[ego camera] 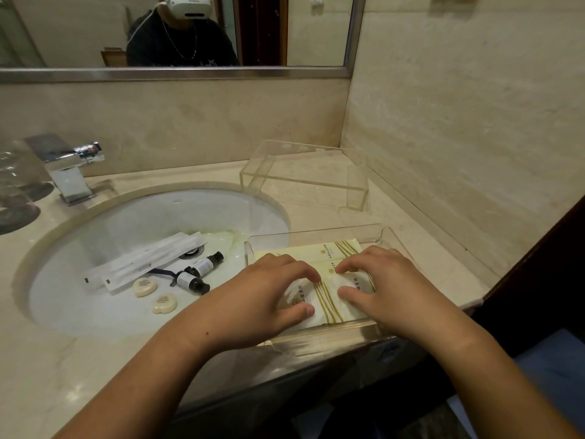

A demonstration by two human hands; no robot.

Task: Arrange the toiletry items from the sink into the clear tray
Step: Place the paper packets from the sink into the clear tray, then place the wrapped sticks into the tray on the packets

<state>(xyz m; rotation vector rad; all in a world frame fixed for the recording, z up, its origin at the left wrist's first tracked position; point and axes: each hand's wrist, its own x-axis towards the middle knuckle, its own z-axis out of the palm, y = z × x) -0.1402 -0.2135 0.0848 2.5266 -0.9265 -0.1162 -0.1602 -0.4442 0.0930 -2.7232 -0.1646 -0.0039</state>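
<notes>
Landmark: white oval sink (142, 217), sunk in beige marble counter (63, 359).

Just right of sink, at counter's front edge: clear rectangular acrylic tray (316, 232). Inside it: flat pale-yellow paper sachets with gold stripes (338, 248), overlapping, lying flat. Top sachet (329, 296) whiter, slightly puffed.

Left hand (269, 293) over tray's sink-side half. Fingers bent, tips and thumb set on top sachet, narrow span between them. Right hand (383, 280) over tray's half away from sink. Fingers likewise bent, forefinger and thumb tips on same sachet. Probably pinching rather than merely pressing, but contact partly hidden under knuckles.

In sink bowl, centre, beside metal drain (193, 253): two long white paper-wrapped packets (148, 261), side by side, slanted. Toward sink's right side: two small dark bottles with black caps and white labels (202, 264), lying down, close together. Between packets and bottles: thin dark-blue item (161, 272), kind unclear. Toward sink's front: two small cream oval soaps (145, 286), near each other, not touching.

Behind sink's left rim: square chrome tap (69, 172). Left of sink: upturned clear glass tumblers (15, 172). Behind sink's right rim, beyond tray: second clear acrylic stand (304, 177), open side down. Above sink, on wall: metal-framed mirror (177, 72).
</notes>
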